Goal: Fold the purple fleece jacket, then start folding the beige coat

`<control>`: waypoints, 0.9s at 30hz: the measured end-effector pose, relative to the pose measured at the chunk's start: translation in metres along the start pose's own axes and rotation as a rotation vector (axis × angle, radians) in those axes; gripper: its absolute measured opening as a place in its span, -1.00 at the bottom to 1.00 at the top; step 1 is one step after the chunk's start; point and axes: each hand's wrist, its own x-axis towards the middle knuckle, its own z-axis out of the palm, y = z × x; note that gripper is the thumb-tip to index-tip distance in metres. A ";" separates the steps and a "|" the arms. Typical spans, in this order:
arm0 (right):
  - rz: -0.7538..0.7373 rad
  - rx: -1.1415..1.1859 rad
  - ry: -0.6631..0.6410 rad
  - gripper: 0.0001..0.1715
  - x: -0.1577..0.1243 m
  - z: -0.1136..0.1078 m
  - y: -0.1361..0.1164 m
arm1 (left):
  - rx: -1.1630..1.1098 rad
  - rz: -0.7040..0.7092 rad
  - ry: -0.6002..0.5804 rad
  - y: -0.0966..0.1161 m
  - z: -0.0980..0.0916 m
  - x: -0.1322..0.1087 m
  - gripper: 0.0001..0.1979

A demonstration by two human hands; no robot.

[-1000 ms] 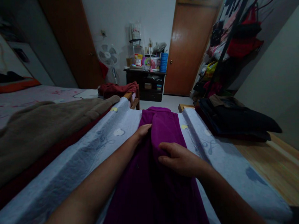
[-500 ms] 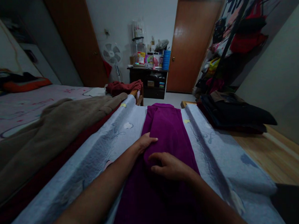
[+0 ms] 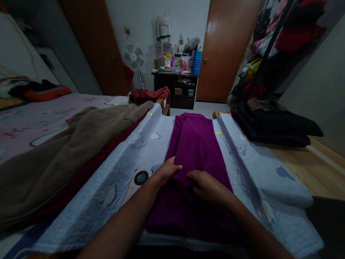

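Left hand [image 3: 168, 171] is resting on the left side of the purple garment [image 3: 197, 143], thumb pointing across the cloth; remaining fingers are mostly hiding, so can't tell if it's gripping. Right hand [image 3: 209, 186] is curling over the middle of the same garment, just beside the left, index bent, thumb under it; can't tell if cloth is sitting in the pinch.

Garment is lying lengthwise down the middle of the blue-white sheet [image 3: 260, 179], collar end pointing away, near end bunching dark by the sheet's near edge.

Pink phone-like device [image 3: 132, 188] with a dark round ring is lying left of the garment, left forearm partly covering it.

Further left, a brown fuzzy garment [image 3: 77, 144] is lying over dark red cloth [image 3: 119, 142]. Right side: a folded dark clothes stack [image 3: 276, 120] is sitting by a bare wooden surface [image 3: 301, 166].

Beyond: white fan [image 3: 134, 56] is standing left of a dark cabinet [image 3: 174, 97]; clutter is crowding its top.
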 end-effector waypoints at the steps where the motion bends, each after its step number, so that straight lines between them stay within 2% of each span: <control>1: -0.018 0.005 0.008 -0.53 0.000 -0.001 -0.003 | -0.007 0.012 0.000 0.000 -0.001 -0.002 -0.51; 5: -0.088 0.045 0.032 -0.53 -0.006 0.000 -0.011 | 0.096 0.047 0.092 -0.006 -0.009 -0.009 -0.38; 9: -0.117 0.137 -0.009 -0.64 -0.010 0.004 -0.013 | 0.275 0.091 0.204 -0.013 -0.015 -0.018 -0.23; 11: -0.104 0.206 0.026 -0.72 -0.011 0.004 -0.011 | 0.277 0.131 0.209 -0.014 -0.015 -0.023 -0.21; 13: -0.071 0.276 0.108 -0.70 -0.010 0.005 -0.007 | 0.293 0.175 0.209 -0.013 -0.014 -0.027 -0.20; 15: -0.030 0.315 0.202 -0.70 -0.008 0.007 0.000 | 0.408 0.238 0.205 -0.012 -0.014 -0.032 -0.25; 17: -0.009 0.305 0.284 -0.72 -0.007 0.012 0.009 | 0.644 0.312 0.213 -0.011 -0.014 -0.037 -0.35; 20: -0.011 0.240 0.346 -0.75 -0.006 0.018 0.019 | 1.019 0.402 0.337 -0.008 -0.010 -0.046 -0.50; 22: -0.022 0.205 0.373 -0.76 -0.006 0.020 0.022 | 1.122 0.460 0.380 -0.003 -0.005 -0.051 -0.57; 25: -0.031 0.129 0.427 -0.75 -0.006 0.024 0.024 | 1.094 0.521 0.217 0.002 0.003 -0.055 -0.65; 27: -0.008 0.036 0.446 -0.68 -0.007 0.031 0.027 | 1.083 0.483 0.077 -0.001 0.005 -0.056 -0.64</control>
